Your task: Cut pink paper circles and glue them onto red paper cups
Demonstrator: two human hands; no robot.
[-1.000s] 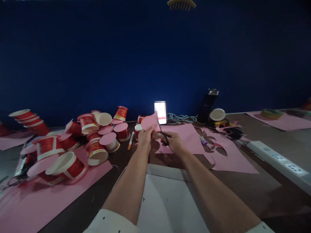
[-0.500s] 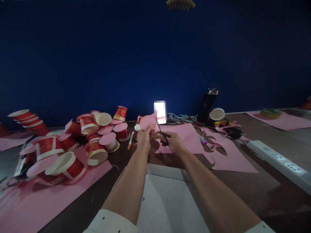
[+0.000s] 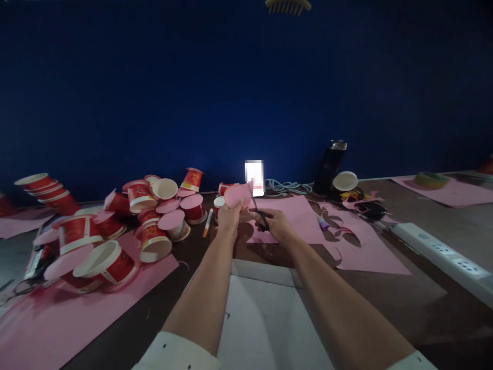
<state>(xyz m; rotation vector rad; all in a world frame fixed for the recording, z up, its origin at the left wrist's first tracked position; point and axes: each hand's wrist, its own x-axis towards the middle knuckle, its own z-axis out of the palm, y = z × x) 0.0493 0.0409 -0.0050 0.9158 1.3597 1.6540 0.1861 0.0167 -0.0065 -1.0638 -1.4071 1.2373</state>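
Note:
Between thumb and fingers my left hand [image 3: 230, 220] pinches a rounded piece of pink paper [image 3: 235, 196], raised above the table. My right hand [image 3: 278, 224] is closed round the dark handles of a pair of scissors [image 3: 263, 220]. Their blades point up and away, at the right edge of the pink piece. Beneath the hands lies a flat pink sheet [image 3: 296, 216]. Behind the paper stands a lit phone [image 3: 254, 177]. Just left of my left hand are an orange and white marker [image 3: 208, 223] and a white-rimmed cup [image 3: 219, 202].
Red paper cups [image 3: 102, 264], several with pink paper discs on them, crowd the left side. Cut pink scraps [image 3: 370, 246], a power strip [image 3: 439, 249], a black flask [image 3: 330, 164] and a coiled cable [image 3: 288, 187] are on the right. A white box [image 3: 265, 308] lies under my forearms.
The pink piece has turned slightly and dipped in my left hand. The scissors' blades have shifted a little along its right edge. Both hands keep their grip.

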